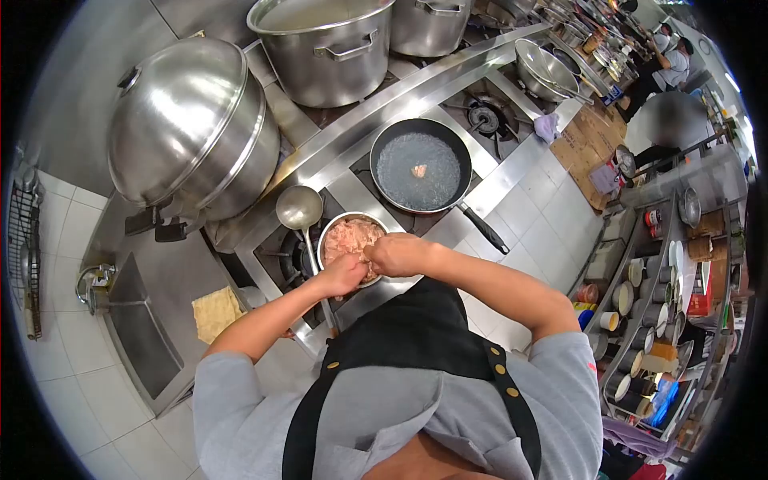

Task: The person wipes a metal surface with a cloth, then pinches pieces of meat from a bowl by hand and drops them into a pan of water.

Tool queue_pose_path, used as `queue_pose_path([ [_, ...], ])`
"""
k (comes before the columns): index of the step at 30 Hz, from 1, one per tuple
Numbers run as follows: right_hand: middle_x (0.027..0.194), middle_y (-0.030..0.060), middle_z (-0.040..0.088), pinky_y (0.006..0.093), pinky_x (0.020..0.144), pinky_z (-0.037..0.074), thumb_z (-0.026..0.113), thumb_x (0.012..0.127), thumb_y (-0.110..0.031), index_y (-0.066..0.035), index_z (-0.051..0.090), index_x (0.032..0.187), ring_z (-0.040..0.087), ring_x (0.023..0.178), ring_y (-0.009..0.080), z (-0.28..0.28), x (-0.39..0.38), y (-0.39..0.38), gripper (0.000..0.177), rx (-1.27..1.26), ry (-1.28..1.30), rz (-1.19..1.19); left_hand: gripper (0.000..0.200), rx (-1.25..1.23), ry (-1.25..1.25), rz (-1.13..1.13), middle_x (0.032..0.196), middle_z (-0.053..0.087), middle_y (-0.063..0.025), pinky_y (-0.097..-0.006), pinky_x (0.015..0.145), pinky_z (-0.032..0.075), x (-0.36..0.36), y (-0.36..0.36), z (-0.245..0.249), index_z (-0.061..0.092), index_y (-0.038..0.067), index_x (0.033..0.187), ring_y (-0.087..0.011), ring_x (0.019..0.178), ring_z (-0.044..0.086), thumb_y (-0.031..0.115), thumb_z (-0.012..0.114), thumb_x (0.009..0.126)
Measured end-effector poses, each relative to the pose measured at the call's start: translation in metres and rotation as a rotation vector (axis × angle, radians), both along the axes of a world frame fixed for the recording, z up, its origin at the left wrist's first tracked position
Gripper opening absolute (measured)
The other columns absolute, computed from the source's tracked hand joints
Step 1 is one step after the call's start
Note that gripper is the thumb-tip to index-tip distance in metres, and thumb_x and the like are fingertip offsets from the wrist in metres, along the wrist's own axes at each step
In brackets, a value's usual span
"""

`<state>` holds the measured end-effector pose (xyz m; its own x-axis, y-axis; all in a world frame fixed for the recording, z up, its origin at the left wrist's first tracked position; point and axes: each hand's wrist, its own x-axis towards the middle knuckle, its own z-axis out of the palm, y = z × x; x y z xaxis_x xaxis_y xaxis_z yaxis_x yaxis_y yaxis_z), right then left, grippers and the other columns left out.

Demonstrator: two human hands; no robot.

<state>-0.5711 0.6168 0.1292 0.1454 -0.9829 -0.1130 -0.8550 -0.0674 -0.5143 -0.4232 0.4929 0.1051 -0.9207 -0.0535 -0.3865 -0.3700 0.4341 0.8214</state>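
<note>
Left hand (400,254) and right hand (342,274) pinching inside the bowl of raw meat (350,242) at center, frying pan (422,166) resting on the steel stove (350,188), stockpots (324,60) standing upper left, shelving (640,320) filling lower right.

The fingertips of the left hand (344,274) and right hand (400,254) are hidden — sunk in or behind the pink pieces (352,238), so their grip cannot be told; the left forearm (276,318) covers part of the ladle's handle (310,254); the top edge cuts off both tall pots (324,64) (428,28); a background head (678,120) is blurred; many shelf items (632,320) are too small to tell.
</note>
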Motion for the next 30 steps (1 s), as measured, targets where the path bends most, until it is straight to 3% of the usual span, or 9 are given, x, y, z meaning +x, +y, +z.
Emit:
queue_pose_path([
  [3, 0.07, 0.0185, 0.063, 0.0417, 0.059, 0.051, 0.06, 0.076, -0.022, -0.002, 0.059, 0.076, 0.065, 0.066, 0.0327, -0.013, 0.006, 0.0, 0.019, -0.006, 0.22, -0.019, 0.026, -0.105, 0.362, -0.112, 0.079, 0.061, -0.024, -0.044, 0.066, 0.046, -0.006, -0.004, -0.033, 0.056, -0.002, 0.096, -0.0381, 0.074, 0.06, 0.015, 0.042, 0.085],
  [4, 0.07, 0.0159, 0.065, 0.0389, 0.056, 0.053, 0.058, 0.076, -0.021, -0.004, 0.063, 0.074, 0.066, 0.065, 0.0285, -0.009, 0.008, 0.001, 0.018, -0.022, 0.316, -0.025, 0.026, -0.126, 0.175, -0.103, 0.086, 0.061, -0.0254, -0.0476, 0.076, 0.044, -0.011, -0.002, -0.022, 0.057, 0.0, 0.098, -0.0441, 0.087, 0.056, 0.017, 0.043, 0.085],
  [7, 0.071, 0.0142, 0.066, 0.0383, 0.056, 0.054, 0.056, 0.077, -0.02, -0.004, 0.065, 0.076, 0.067, 0.067, 0.0275, 0.003, 0.004, -0.003, 0.018, -0.007, 0.37, -0.034, 0.026, -0.308, 0.246, -0.099, 0.087, 0.061, -0.0258, -0.0474, 0.077, 0.045, -0.022, -0.007, -0.035, 0.057, 0.001, 0.099, -0.0431, 0.087, 0.057, 0.018, 0.042, 0.085],
  [10, 0.081, 0.0109, 0.068, 0.0367, 0.063, 0.054, 0.055, 0.075, -0.015, -0.007, 0.068, 0.078, 0.068, 0.076, 0.025, 0.019, 0.001, -0.005, 0.015, 0.118, 0.44, -0.05, 0.026, -0.33, 0.261, -0.019, 0.079, 0.059, -0.0283, -0.0494, 0.071, 0.045, -0.031, -0.003, -0.023, 0.058, -0.005, 0.079, -0.0438, 0.078, 0.058, 0.018, 0.044, 0.081],
  [14, 0.085, 0.0135, 0.068, 0.038, 0.064, 0.053, 0.057, 0.075, -0.02, -0.005, 0.067, 0.083, 0.067, 0.078, 0.0272, 0.027, -0.006, -0.004, 0.019, 0.161, 0.423, -0.037, 0.03, -0.205, 0.215, -0.076, 0.077, 0.058, -0.0291, -0.0491, 0.07, 0.045, -0.032, -0.006, -0.015, 0.057, -0.005, 0.078, -0.0434, 0.077, 0.059, 0.022, 0.045, 0.081],
  [18, 0.081, 0.0158, 0.067, 0.0408, 0.066, 0.052, 0.055, 0.077, -0.022, -0.004, 0.065, 0.081, 0.066, 0.076, 0.0315, 0.032, -0.017, 0.0, 0.022, 0.083, 0.385, 0.002, 0.029, -0.187, 0.147, -0.105, 0.084, 0.06, -0.0277, -0.0481, 0.075, 0.045, -0.033, -0.004, 0.004, 0.058, -0.003, 0.088, -0.0424, 0.083, 0.059, 0.022, 0.046, 0.082],
  [23, 0.08, 0.0157, 0.066, 0.0406, 0.067, 0.052, 0.055, 0.08, -0.026, -0.004, 0.063, 0.085, 0.066, 0.075, 0.0312, 0.039, -0.029, -0.005, 0.024, 0.093, 0.427, -0.027, 0.026, -0.238, 0.336, -0.05, 0.08, 0.059, -0.0284, -0.0481, 0.071, 0.045, -0.047, -0.003, 0.006, 0.058, -0.004, 0.083, -0.0436, 0.08, 0.058, 0.02, 0.047, 0.081],
  [27, 0.078, 0.0144, 0.067, 0.0404, 0.066, 0.053, 0.056, 0.082, -0.03, -0.004, 0.063, 0.084, 0.066, 0.074, 0.0309, 0.051, -0.04, -0.014, 0.027, 0.106, 0.467, -0.029, 0.029, -0.357, 0.15, -0.013, 0.079, 0.059, -0.0292, -0.0516, 0.071, 0.044, -0.059, -0.004, 0.027, 0.059, -0.004, 0.083, -0.0457, 0.078, 0.057, 0.022, 0.045, 0.084],
  [30, 0.076, 0.0141, 0.066, 0.0399, 0.065, 0.053, 0.056, 0.082, -0.03, -0.004, 0.062, 0.083, 0.066, 0.073, 0.0306, 0.05, -0.051, -0.022, 0.027, 0.054, 0.533, -0.014, 0.032, -0.397, 0.229, 0.01, 0.08, 0.058, -0.0302, -0.0538, 0.074, 0.042, -0.066, -0.008, 0.031, 0.058, -0.007, 0.081, -0.0473, 0.08, 0.056, 0.022, 0.044, 0.085],
])
